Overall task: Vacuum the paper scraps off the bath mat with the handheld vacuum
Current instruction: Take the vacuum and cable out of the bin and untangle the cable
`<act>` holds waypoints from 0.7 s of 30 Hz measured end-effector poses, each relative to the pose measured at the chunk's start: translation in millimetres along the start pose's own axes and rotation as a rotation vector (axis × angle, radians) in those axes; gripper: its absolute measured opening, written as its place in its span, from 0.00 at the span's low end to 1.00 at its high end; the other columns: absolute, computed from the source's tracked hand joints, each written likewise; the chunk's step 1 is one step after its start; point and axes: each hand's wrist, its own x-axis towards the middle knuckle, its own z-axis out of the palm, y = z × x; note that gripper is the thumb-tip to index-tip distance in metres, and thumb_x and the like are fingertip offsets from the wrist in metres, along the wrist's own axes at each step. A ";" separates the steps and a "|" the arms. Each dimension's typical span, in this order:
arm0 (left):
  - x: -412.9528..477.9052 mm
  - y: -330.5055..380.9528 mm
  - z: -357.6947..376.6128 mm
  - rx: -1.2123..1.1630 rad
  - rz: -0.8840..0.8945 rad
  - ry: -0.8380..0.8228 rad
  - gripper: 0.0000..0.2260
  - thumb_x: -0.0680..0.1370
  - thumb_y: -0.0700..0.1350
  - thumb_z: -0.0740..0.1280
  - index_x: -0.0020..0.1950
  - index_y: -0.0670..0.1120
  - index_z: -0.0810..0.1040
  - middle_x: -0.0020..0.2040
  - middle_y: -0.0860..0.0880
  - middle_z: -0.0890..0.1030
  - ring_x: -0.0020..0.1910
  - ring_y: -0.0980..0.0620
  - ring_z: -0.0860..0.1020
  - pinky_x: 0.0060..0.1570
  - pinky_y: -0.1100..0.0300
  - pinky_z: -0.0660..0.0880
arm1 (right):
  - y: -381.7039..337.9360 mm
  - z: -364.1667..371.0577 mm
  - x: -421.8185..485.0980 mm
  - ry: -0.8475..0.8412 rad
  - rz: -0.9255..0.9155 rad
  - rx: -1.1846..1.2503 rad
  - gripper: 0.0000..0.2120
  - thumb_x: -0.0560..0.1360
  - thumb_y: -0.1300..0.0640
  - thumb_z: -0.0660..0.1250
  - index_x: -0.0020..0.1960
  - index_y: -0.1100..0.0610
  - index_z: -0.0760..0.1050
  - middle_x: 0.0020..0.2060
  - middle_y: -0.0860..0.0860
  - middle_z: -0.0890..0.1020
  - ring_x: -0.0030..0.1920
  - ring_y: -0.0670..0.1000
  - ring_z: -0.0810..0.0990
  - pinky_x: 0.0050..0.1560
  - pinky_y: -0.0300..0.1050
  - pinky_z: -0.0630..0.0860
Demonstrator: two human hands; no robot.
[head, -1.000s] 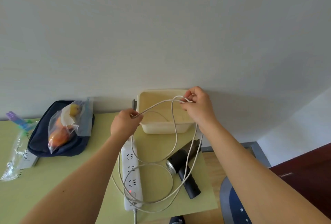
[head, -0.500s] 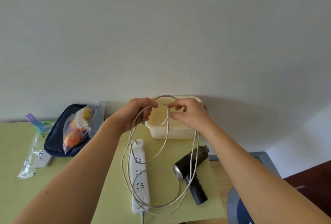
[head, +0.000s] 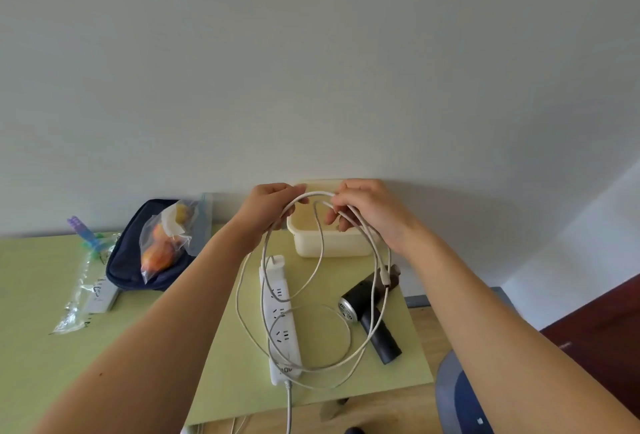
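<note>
The left hand (head: pixel 266 211) and right hand (head: pixel 370 211) each pinch the cord (head: pixel 311 194) in loops, likely to tidy it, above the vacuum (head: pixel 372 315).

Both arms out in front, bare, converging at chest height. Left forearm (head: pixel 166 322) angles in from lower left, right forearm (head: pixel 485 312) from lower right. Left hand (head: pixel 268 206) palm down, fingers curled around a loop of white cable (head: pixel 318 193). Right hand (head: pixel 370 211) just beside it, not touching, pinching the same cable between thumb and bent fingertips.
</note>
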 end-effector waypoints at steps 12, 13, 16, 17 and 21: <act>-31.5 -17.9 9.2 0.160 -0.065 -0.194 0.05 0.74 0.44 0.71 0.43 0.43 0.83 0.25 0.49 0.63 0.22 0.55 0.59 0.21 0.67 0.57 | 14.5 -25.9 -54.7 -0.033 0.139 0.309 0.09 0.80 0.63 0.60 0.44 0.62 0.76 0.27 0.56 0.81 0.24 0.49 0.77 0.25 0.38 0.73; -32.5 -16.3 11.1 0.184 -0.053 -0.199 0.06 0.74 0.45 0.70 0.43 0.43 0.83 0.25 0.49 0.64 0.22 0.55 0.60 0.21 0.67 0.58 | 15.2 -26.9 -56.4 -0.098 0.198 0.244 0.09 0.80 0.62 0.60 0.45 0.63 0.76 0.26 0.55 0.80 0.23 0.48 0.76 0.23 0.37 0.72; -34.0 -14.1 20.4 0.284 -0.006 -0.232 0.08 0.75 0.48 0.69 0.45 0.43 0.83 0.26 0.50 0.70 0.23 0.55 0.63 0.24 0.66 0.61 | 24.3 -21.9 -59.1 -0.334 0.362 0.085 0.10 0.81 0.62 0.59 0.49 0.64 0.77 0.28 0.55 0.80 0.23 0.46 0.76 0.23 0.35 0.73; -34.1 -15.6 24.9 0.328 0.001 -0.256 0.09 0.76 0.48 0.69 0.46 0.44 0.83 0.27 0.51 0.72 0.23 0.55 0.64 0.25 0.66 0.63 | 29.1 -18.1 -59.0 -0.376 0.397 0.052 0.09 0.81 0.63 0.59 0.49 0.64 0.77 0.29 0.55 0.81 0.24 0.47 0.77 0.25 0.35 0.74; -31.3 -32.9 48.5 0.536 0.008 -0.313 0.08 0.76 0.47 0.69 0.48 0.43 0.81 0.30 0.50 0.76 0.28 0.54 0.71 0.29 0.66 0.68 | 45.3 -10.2 -54.9 -0.380 0.448 -0.246 0.06 0.78 0.62 0.66 0.50 0.63 0.81 0.41 0.55 0.84 0.37 0.48 0.81 0.43 0.41 0.80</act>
